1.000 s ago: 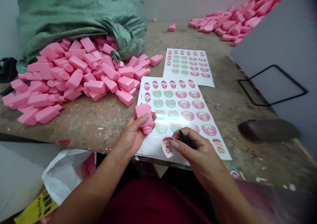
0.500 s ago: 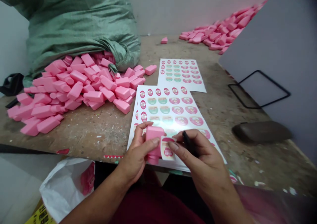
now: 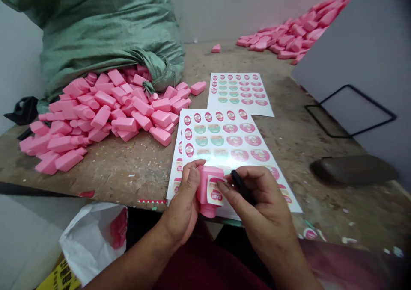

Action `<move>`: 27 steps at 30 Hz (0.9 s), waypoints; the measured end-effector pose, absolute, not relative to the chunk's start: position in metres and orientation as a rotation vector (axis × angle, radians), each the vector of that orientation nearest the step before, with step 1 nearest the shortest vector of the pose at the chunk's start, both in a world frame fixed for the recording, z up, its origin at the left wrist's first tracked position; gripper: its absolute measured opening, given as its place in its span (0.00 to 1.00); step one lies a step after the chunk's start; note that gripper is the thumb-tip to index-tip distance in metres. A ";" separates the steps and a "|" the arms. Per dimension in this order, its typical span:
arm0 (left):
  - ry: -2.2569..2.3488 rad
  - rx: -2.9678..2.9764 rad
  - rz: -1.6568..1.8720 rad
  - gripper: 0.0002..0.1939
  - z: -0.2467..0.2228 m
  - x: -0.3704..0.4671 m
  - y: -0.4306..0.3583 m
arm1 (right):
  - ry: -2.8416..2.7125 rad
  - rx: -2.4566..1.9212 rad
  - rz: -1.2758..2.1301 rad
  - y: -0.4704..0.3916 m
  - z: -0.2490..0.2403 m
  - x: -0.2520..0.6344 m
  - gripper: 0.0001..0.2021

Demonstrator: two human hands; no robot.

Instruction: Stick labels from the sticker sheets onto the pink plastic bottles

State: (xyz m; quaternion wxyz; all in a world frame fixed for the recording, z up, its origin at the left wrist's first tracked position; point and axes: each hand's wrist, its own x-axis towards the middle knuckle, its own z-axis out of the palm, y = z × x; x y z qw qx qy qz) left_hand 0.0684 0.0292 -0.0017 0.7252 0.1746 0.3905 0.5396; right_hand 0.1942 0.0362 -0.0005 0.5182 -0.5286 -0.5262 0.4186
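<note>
My left hand point(image 3: 183, 202) is curled most of the way closed around a pink bottle point(image 3: 210, 170), thumb along one side and fingers wrapping behind, with the neck pointing down toward me. I think I grip it by the edge so its broad face stays free for the label point(image 3: 215, 196), which lies against that face. My right hand point(image 3: 265, 200) is partly closed, its thumb at the label's edge and a dark tool point(image 3: 242, 187) tucked among the fingers, probably so I needn't set it down. The bottle and both hands are over the near end of the front label sheet point(image 3: 234, 140); a second sheet point(image 3: 266, 109) lies just beyond, partly under the first. The heap of bottles point(image 3: 104, 97) spills from the green sack point(image 3: 112, 33) on my left, presumably placed there for easy reach. My left fingers are mostly hidden behind the bottle, and the label covers much of its front. I can't tell how much of the label is stuck down, nor what the tool's working end looks like. Glare washes out some labels on the sheet, and the white bag point(image 3: 80, 243) below the bench point(image 3: 128, 166) shows only part of its pink contents.
</note>
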 end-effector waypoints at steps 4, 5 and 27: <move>0.871 0.390 1.195 0.25 -0.003 0.069 0.029 | -1.263 -1.262 1.002 0.037 -0.002 0.194 0.08; 0.872 0.391 1.194 0.25 -0.004 0.069 0.029 | -1.265 -1.267 0.998 0.037 -0.003 0.194 0.08; 0.910 0.417 1.044 0.29 0.002 0.062 0.021 | -1.463 -1.412 0.911 0.044 -0.002 0.210 0.10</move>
